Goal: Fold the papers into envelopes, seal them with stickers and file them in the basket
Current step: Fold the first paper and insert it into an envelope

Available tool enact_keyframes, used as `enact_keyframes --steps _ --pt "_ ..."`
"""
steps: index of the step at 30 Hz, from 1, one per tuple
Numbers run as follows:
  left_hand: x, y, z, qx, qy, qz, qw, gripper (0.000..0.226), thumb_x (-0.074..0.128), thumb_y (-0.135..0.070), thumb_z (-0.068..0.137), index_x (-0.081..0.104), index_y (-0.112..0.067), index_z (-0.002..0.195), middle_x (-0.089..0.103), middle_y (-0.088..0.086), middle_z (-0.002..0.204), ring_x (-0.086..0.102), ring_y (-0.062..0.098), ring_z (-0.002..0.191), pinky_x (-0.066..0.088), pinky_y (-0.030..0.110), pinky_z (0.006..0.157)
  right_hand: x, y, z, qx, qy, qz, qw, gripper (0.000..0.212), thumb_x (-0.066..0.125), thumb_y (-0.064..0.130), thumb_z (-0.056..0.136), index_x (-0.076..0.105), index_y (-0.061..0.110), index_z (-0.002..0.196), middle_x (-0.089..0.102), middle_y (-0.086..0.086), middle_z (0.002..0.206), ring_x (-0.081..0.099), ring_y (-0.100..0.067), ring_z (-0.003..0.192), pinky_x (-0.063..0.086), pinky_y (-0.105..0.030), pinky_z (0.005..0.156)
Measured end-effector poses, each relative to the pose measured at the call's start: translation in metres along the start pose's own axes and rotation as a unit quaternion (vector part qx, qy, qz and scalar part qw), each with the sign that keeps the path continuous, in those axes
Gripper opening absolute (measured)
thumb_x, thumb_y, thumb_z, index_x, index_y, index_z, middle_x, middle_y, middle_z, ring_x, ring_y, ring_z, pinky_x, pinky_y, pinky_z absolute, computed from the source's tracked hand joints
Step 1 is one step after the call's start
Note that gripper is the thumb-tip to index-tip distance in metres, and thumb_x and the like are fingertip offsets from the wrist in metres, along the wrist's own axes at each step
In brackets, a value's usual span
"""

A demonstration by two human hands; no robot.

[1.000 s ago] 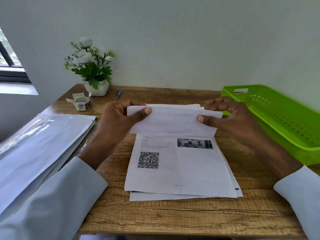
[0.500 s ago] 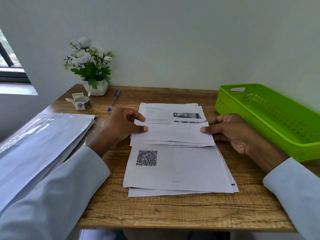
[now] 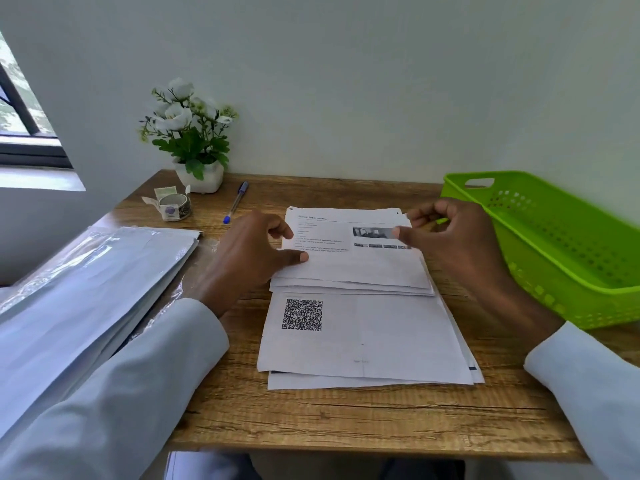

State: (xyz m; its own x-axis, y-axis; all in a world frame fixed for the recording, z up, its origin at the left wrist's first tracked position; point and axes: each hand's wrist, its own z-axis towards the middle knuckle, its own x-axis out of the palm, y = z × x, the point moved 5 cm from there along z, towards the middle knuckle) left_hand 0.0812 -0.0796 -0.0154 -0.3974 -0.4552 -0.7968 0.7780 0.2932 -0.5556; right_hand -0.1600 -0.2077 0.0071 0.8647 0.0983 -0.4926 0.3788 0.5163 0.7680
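Observation:
A partly folded white paper (image 3: 349, 268) lies on the far half of a stack of printed sheets (image 3: 363, 334), whose top sheet shows a QR code. Its near edge is folded up and its printed far part faces up. My left hand (image 3: 252, 251) holds the paper's left edge, thumb pressed on the fold. My right hand (image 3: 453, 237) is at the paper's right edge, thumb tip on it and fingers curled by the far right corner. The green plastic basket (image 3: 561, 299) stands at the right with nothing visible in it. A sticker roll (image 3: 175, 204) sits at the far left.
A blue pen (image 3: 235, 202) lies between the sticker roll and the papers. A potted white flower (image 3: 194, 140) stands against the wall. A pile of papers in a clear plastic sleeve (image 3: 86, 271) covers the left side of the wooden table (image 3: 346, 420).
The paper, held up in both hands a second ago, has come down flat onto the stack. My hands have shifted toward its far corners.

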Motion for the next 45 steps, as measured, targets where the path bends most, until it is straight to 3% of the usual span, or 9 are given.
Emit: enact_keyframes --steps 8,12,17,21,24,27,33,40,45 --pt "-0.061 -0.009 -0.028 0.043 -0.05 -0.026 0.997 0.03 0.082 -0.042 0.07 0.068 -0.023 0.091 0.065 -0.012 0.086 0.054 0.0 0.068 0.035 0.015 0.055 0.07 0.084 0.004 -0.056 0.148 0.103 0.982 0.023 0.086 0.024 0.073 0.073 0.014 0.089 0.072 -0.002 0.079 0.063 -0.006 0.065 0.052 -0.021 0.058" --pt "-0.11 0.039 -0.048 -0.007 -0.074 0.007 0.997 0.028 0.082 -0.046 0.067 0.07 -0.023 0.077 0.069 -0.007 0.079 0.06 0.008 0.069 0.047 0.027 0.06 0.136 0.122 -0.004 -0.064 0.248 0.137 0.957 0.021 0.084 0.013 0.075 0.073 0.006 0.091 0.07 -0.005 0.076 0.062 -0.01 0.066 0.051 -0.019 0.054" --pt "-0.129 0.095 -0.071 -0.093 -0.062 0.054 0.992 0.065 0.069 -0.075 0.054 0.071 -0.024 0.095 0.071 -0.006 0.101 0.065 0.013 0.091 0.055 0.035 0.083 0.208 0.148 -0.019 -0.072 0.328 0.123 0.934 0.02 0.083 0.009 0.074 0.073 0.006 0.091 0.069 0.0 0.076 0.063 -0.009 0.067 0.055 -0.02 0.057" --pt "-0.124 0.117 -0.079 -0.132 -0.06 0.12 0.982 0.087 0.061 -0.084 0.058 0.06 -0.023 0.12 0.061 0.003 0.127 0.056 0.022 0.116 0.043 0.032 0.09 0.241 0.151 -0.019 -0.089 0.341 0.088 0.932 0.021 0.085 0.014 0.072 0.074 0.011 0.09 0.071 0.001 0.082 0.066 -0.012 0.078 0.058 -0.03 0.073" --pt "-0.119 0.129 -0.081 -0.159 -0.038 0.129 0.978 0.097 0.059 -0.085 0.058 0.05 -0.022 0.131 0.051 0.01 0.136 0.05 0.026 0.123 0.039 0.032 0.092 0.254 0.152 -0.016 -0.093 0.343 0.062 0.933 0.025 0.086 0.018 0.071 0.074 0.013 0.092 0.07 0.004 0.086 0.065 -0.011 0.083 0.054 -0.025 0.07" --pt "-0.115 0.139 -0.081 -0.18 -0.023 0.137 0.974 0.103 0.058 -0.088 0.057 0.044 -0.021 0.135 0.049 0.013 0.138 0.047 0.029 0.124 0.039 0.035 0.096 0.261 0.153 -0.016 -0.097 0.348 0.037 0.932 0.029 0.086 0.022 0.072 0.072 0.016 0.097 0.067 0.008 0.089 0.061 -0.006 0.082 0.047 -0.02 0.064" --pt "-0.106 0.142 -0.081 -0.188 -0.003 0.133 0.973 0.101 0.059 -0.087 0.058 0.042 -0.022 0.134 0.048 0.011 0.138 0.04 0.03 0.127 0.037 0.038 0.097 0.272 0.15 -0.014 -0.056 0.36 0.057 0.93 0.032 0.085 0.022 0.072 0.073 0.016 0.102 0.069 0.004 0.098 0.063 -0.011 0.091 0.055 -0.03 0.078" --pt "-0.105 0.134 -0.076 -0.143 -0.018 0.109 0.984 0.107 0.064 -0.085 0.054 0.031 -0.028 0.138 0.039 0.007 0.141 0.038 0.027 0.125 0.038 0.043 0.101 0.268 0.155 -0.016 0.045 0.411 0.177 0.893 0.033 0.077 0.007 0.08 0.07 0.008 0.111 0.068 -0.002 0.111 0.063 -0.014 0.092 0.048 -0.018 0.056" --pt "-0.104 0.122 -0.075 -0.104 -0.031 0.085 0.99 0.12 0.055 -0.092 0.041 0.02 -0.034 0.141 0.033 0.004 0.144 0.034 0.029 0.13 0.031 0.053 0.109 0.263 0.153 -0.015 0.121 0.426 0.242 0.863 0.038 0.074 0.001 0.077 0.069 0.008 0.114 0.071 -0.009 0.109 0.066 -0.024 0.094 0.053 -0.022 0.057"
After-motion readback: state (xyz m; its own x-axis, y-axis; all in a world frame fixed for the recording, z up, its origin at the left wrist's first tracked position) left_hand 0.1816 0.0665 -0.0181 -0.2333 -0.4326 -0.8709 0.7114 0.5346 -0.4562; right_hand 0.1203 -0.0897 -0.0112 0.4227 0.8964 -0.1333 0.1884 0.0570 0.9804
